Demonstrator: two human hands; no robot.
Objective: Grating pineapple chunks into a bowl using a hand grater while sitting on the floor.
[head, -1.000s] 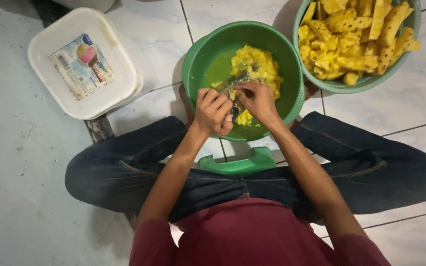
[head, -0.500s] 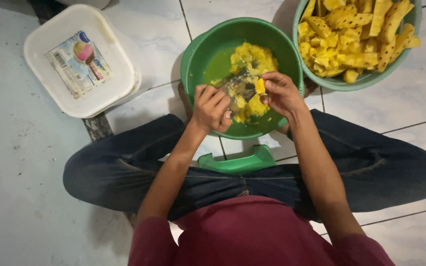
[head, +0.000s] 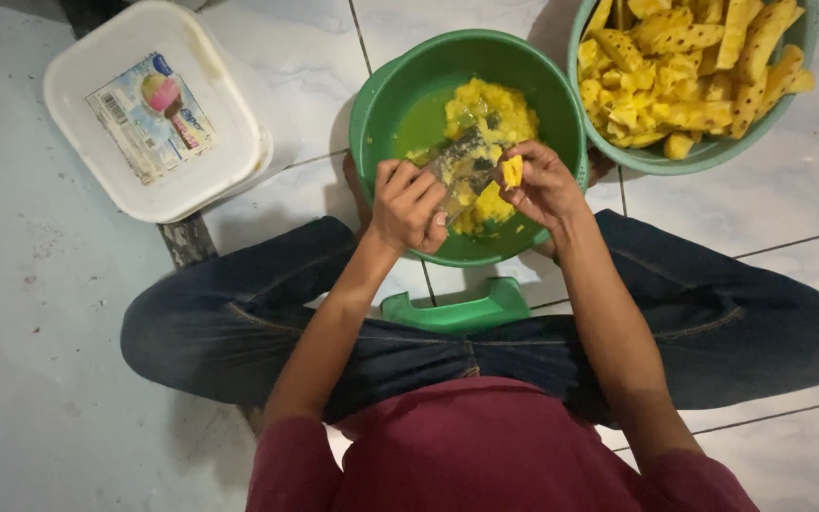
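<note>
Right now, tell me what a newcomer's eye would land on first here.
The bright yellow: a right hand holds a yellow fruit piece against a grater, which the left hand steadies, over a green bowl of yellow pulp. At top right a second bowl is heaped with fruit strips; at top left lies a white lidded tub.

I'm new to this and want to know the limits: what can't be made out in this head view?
- Metal grater: mostly covered by the left hand and yellow pulp.
- Yellow fruit piece: partly hidden by the right hand.
- Teal bowl of yellow fruit strips: cut off by the top edge.
- White lidded tub: label picture too small.
</note>
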